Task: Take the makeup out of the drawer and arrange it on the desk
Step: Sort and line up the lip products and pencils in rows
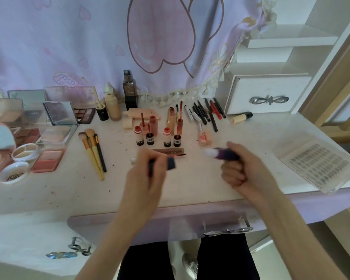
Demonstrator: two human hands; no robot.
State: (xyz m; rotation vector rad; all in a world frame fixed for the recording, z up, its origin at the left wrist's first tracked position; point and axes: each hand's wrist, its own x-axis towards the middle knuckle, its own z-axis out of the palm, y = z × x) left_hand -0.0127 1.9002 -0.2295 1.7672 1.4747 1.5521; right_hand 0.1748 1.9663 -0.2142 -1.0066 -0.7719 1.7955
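Right grip (245, 168) around purple tube (223, 154)

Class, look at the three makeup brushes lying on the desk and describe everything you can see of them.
The three makeup brushes lie flat on the white desk, side by side and touching, left of the lipsticks. Two have pale yellow handles with tan, fluffy heads; the third, on the right, is thinner, with a black handle and a small dark tip. Heads point away from the person, handles angling towards the desk's front edge. Neither hand touches them.
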